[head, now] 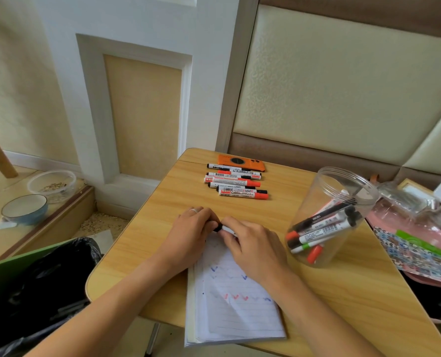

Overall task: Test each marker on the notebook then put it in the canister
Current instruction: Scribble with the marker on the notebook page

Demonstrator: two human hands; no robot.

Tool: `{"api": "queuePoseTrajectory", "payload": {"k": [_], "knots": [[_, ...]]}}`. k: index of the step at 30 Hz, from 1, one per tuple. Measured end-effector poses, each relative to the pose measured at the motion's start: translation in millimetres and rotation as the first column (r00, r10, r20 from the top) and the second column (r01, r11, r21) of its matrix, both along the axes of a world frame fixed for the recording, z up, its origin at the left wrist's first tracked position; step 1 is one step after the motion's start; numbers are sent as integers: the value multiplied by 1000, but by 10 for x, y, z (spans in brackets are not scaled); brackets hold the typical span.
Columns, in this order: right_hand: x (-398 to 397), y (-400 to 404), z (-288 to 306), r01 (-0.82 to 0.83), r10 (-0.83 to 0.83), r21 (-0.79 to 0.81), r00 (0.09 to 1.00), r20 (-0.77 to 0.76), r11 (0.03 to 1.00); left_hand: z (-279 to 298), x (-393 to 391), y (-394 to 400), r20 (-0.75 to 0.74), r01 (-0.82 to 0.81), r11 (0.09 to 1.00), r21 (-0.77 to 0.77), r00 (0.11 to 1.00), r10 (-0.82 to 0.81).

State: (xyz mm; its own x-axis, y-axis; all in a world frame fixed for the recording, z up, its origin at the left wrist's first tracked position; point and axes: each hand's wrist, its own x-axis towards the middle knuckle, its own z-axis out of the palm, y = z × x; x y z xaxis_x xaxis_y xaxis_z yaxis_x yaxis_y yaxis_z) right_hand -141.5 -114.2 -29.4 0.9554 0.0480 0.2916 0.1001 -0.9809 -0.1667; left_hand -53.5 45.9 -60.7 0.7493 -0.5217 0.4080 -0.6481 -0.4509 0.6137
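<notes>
Both sets of fingers are curled round one white-barrelled marker (226,229) held level just above the top edge of the notebook (229,305): the left hand (191,228) grips its black cap end, the right hand (250,243) pinches the barrel, and the two meet at the cap joint. Whether the cap is coming off or going on cannot be told, since the fingers hide the tip. The open page below carries rows of blue and red tick marks, so several tests look done. To the right, the clear plastic canister (343,191) stands on the wooden table (142,228) and holds a handful of markers (322,228) with black, red and green caps, which fits those marks. At the far edge, a row of red- and black-capped markers (236,184) lies side by side just in front of an orange phone (240,162), apparently untested. By this reckoning the job is about half finished, with the held marker and that row left.
</notes>
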Motion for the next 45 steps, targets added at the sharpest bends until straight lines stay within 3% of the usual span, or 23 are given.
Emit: {"api": "queuePoseTrajectory", "payload": {"k": [7, 10, 21, 24, 26, 30, 35, 38, 42, 45], "knots": [[-14, 25, 37, 66, -61, 66, 996, -69, 996, 39, 81, 51, 76, -134, 991, -15, 988, 134], [-44, 47, 17, 41, -40, 14, 997, -68, 999, 74, 177, 69, 56, -172, 984, -40, 983, 174], [-67, 72, 23, 53, -54, -20, 997, -56, 998, 44, 306, -139, 19, -222, 965, 140, 975, 221], [-88, 70, 55, 68, -64, 49, 994, -83, 996, 59, 262, -106, 17, -203, 967, 155, 979, 203], [-95, 48, 88, 83, -67, 184, 993, -92, 979, 75, 191, -69, 23, -211, 969, 127, 977, 210], [-69, -71, 177, 175, -141, 493, 984, -107, 852, 118, -50, 21, 127, -212, 974, 78, 971, 201], [-55, -216, 207, 157, -177, 678, 983, -39, 718, 152, -262, 76, 212, 30, 964, 264, 973, -88], [-43, -256, 247, 127, -175, 846, 984, -41, 517, 119, -306, 90, 165, 161, 936, 314, 961, -220], [1, -295, 251, 132, -115, 981, 987, -117, 143, 117, -355, 63, 92, 166, 938, 303, 975, -203], [12, -343, 222, 106, -51, 993, 993, -103, 43, 154, -384, 30, 55, 162, 928, 336, 980, -191]]}}
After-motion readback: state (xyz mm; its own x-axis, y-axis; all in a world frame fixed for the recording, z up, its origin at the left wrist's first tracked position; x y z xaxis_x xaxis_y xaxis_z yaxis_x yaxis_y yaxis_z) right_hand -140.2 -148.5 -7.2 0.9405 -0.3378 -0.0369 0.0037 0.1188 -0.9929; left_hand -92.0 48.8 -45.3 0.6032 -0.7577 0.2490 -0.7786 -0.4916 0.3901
